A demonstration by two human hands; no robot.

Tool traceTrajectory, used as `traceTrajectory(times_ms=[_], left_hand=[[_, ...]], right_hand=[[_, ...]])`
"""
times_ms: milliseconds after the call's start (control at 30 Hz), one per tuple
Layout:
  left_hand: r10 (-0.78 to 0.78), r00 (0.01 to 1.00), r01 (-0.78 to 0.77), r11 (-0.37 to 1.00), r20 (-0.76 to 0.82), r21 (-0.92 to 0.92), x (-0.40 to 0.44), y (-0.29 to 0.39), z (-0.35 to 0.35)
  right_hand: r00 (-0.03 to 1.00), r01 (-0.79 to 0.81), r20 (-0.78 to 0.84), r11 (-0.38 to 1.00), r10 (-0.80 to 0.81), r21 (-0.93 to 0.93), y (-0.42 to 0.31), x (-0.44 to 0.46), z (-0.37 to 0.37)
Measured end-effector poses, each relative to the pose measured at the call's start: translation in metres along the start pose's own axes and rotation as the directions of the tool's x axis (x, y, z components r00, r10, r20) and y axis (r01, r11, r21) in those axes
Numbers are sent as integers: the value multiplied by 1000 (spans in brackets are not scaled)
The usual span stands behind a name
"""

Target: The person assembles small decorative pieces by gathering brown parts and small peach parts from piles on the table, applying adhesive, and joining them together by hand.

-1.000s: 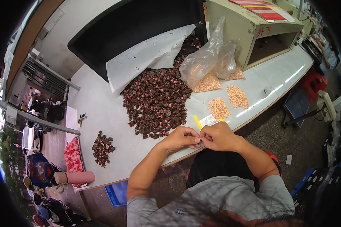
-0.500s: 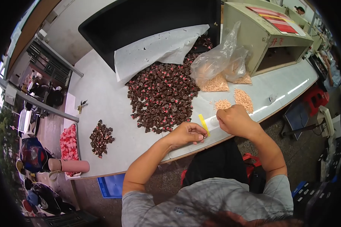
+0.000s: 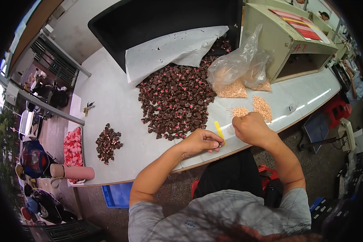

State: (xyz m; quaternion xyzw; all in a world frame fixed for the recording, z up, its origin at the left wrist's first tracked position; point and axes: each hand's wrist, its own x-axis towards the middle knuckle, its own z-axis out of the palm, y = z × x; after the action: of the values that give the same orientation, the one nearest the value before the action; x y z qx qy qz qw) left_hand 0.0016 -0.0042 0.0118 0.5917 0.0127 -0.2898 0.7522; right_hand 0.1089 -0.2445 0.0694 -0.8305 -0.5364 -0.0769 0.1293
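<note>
My left hand [image 3: 201, 142] is closed in a pinch near the table's front edge; a tiny thing shows at its fingertips, too small to name. Beside those fingertips lies a yellow strip [image 3: 219, 130]. My right hand [image 3: 252, 129] has its fingers curled together, just in front of a small heap of tan pieces [image 3: 240, 111]. Anything between its fingers is hidden. Another heap of tan pieces [image 3: 262, 108] spreads behind that hand. Farther back lies a large pile of small dark brown pieces with pink parts [image 3: 175, 103].
A black bin [image 3: 165, 28] with a white sheet [image 3: 173, 50] stands behind the dark pile. Clear bags [image 3: 234, 76] of tan pieces lean by a greenish box [image 3: 294, 48]. At left are a smaller dark pile [image 3: 108, 144], pink pieces [image 3: 73, 148] and a pink bottle [image 3: 72, 172].
The whole view has shifted slightly. Both hands stay in nearly the same places, with the left fingertips turned a little; nothing is plainly picked up or let go.
</note>
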Motion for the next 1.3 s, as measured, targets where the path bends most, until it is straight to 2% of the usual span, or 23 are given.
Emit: traceTrajectory(times_ms=[67,167,267,400,800,867,900,1000,1300], left_hand=[[4,1000,-4,1000,-2,-20,0,-1,-1],[11,1000,-11,999,2,-45,1,-3,-3],[16,1000,-16,998,2,-58,1,-3,-3],[32,999,-31,998,4,-53,2,-9,-7],[19,1000,-19,999,-2,-39,2,-10,-7],[21,1000,-21,999,1,-42,3,-11,-8],[20,1000,-20,998,0,-52,2,-12,-9],[25,1000,-26,995,-9,-95,1,-9,-6],[2,1000,-3,997,-18,-81,0,-10,-7]], right_hand=[[999,-25,-36,998,27,54,-5,-2,-7],[991,-18,-119,943,61,333,-16,-6,-10],[987,-36,-124,884,106,465,-32,-12,2],[977,-29,-177,891,121,454,-42,-15,21],[974,-14,-198,903,109,430,-45,-17,35],[970,-37,-191,869,150,493,-45,-17,32],[968,-48,-186,851,169,524,-46,-16,29],[948,-212,-59,760,312,614,-44,-15,16],[956,-244,16,766,293,595,-50,-11,24]])
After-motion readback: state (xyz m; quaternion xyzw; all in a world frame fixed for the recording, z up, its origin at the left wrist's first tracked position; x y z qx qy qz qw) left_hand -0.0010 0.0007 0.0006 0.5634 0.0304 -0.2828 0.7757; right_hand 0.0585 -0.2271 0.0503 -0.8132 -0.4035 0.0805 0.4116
